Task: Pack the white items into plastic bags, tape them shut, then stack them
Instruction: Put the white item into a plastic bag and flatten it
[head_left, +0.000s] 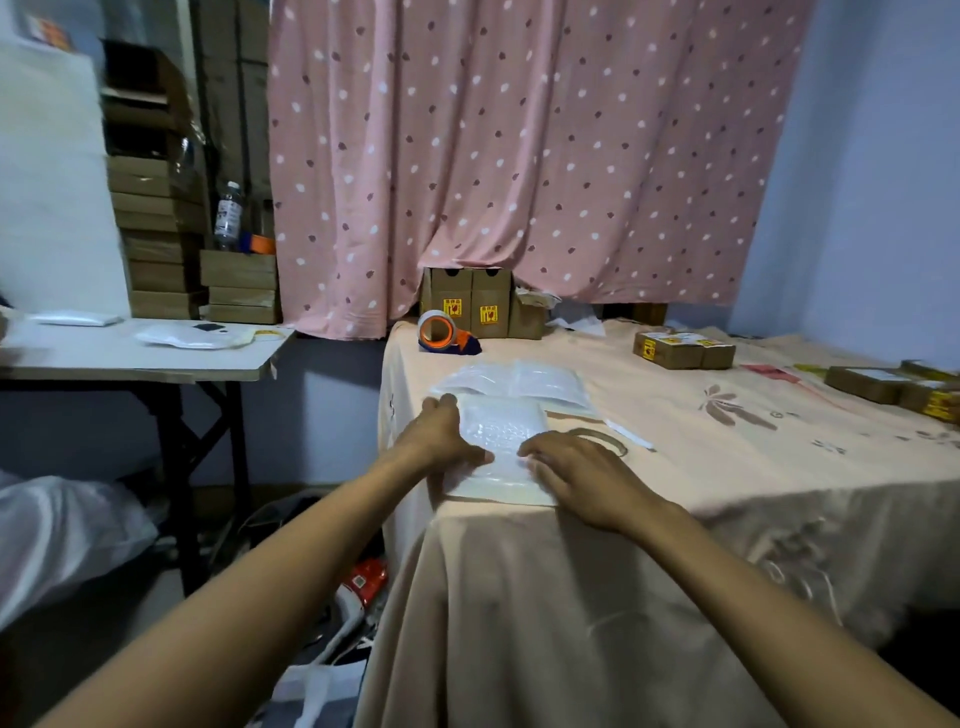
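While both hands (447, 436) (582, 475) press bagged white item (498, 436), fingers flat, tape dispenser (444, 332) sits beyond.

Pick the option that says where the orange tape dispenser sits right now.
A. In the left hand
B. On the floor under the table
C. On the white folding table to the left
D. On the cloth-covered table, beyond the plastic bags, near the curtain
D: the tape dispenser stands on the cloth-covered table past the plastic bags, while the left hand and right hand press flat on the white item.
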